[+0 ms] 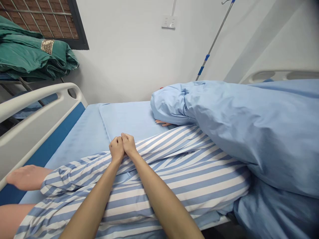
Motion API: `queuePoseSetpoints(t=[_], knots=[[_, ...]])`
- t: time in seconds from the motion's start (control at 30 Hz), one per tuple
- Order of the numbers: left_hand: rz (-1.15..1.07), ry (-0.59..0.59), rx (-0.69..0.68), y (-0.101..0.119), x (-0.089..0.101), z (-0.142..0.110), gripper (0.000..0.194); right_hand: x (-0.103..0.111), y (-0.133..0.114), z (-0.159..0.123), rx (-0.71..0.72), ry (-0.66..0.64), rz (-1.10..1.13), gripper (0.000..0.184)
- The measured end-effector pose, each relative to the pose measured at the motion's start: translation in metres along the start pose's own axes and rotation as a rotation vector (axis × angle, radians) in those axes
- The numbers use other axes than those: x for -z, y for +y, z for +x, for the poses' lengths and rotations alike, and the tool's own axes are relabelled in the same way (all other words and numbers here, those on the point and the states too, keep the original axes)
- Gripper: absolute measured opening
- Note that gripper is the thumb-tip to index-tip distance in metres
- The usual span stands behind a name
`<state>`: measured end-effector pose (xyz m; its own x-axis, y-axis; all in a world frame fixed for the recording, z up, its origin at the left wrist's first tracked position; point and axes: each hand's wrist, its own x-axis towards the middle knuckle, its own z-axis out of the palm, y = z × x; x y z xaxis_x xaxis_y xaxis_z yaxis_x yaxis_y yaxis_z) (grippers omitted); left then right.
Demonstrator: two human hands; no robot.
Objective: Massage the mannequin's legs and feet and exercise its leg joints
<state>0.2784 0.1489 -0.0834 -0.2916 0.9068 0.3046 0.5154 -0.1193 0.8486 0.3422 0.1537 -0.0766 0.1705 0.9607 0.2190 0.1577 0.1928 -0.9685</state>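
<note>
Both of my hands are closed side by side over the far leg of the blue-and-white striped trousers (199,189). My left hand (116,148) is a fist at the trousers' far edge. Touching it, my right hand (128,143) is likewise curled, with its thumb side up. Whether the fingers pinch cloth is hidden. A figure lying on the bed wears the trousers; its smooth bare foot (28,177) looks like a manikin's. Fingers of its hand (163,122) show under the light blue quilt (236,122), which covers the upper body.
A pale bed end board (37,114) with a blue panel stands at the left. Light blue sheet (124,116) covers the mattress. Folded green cloth (32,53) lies beyond the board. A drip pole (215,41) rises behind the bed, near a wall socket (169,22).
</note>
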Motion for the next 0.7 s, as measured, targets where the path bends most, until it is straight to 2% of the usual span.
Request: queuePoseSetpoints(t=[0.17,0.27,0.37,0.47,0.6,0.7], knots=[[0.013,-0.078,-0.031,0.0,0.0,0.0,0.036,0.022,-0.019,0.002,0.229,-0.043,-0.56,0.037],[0.04,-0.052,-0.054,0.001,-0.001,-0.002,0.035,0.032,-0.014,0.002,0.241,-0.058,-0.67,0.04],[0.072,-0.038,-0.083,0.002,-0.002,-0.002,0.034,0.036,0.001,0.001,0.161,-0.046,-0.68,0.043],[0.1,-0.065,-0.086,0.002,-0.002,-0.002,0.033,0.036,0.013,0.001,0.149,-0.041,-0.63,0.043],[0.085,-0.109,-0.054,0.011,-0.006,0.004,0.033,0.038,0.016,0.005,0.152,-0.051,-0.45,0.044],[-0.061,-0.099,-0.038,0.026,-0.017,0.013,0.03,0.041,0.015,0.01,0.132,-0.05,-0.242,0.045]])
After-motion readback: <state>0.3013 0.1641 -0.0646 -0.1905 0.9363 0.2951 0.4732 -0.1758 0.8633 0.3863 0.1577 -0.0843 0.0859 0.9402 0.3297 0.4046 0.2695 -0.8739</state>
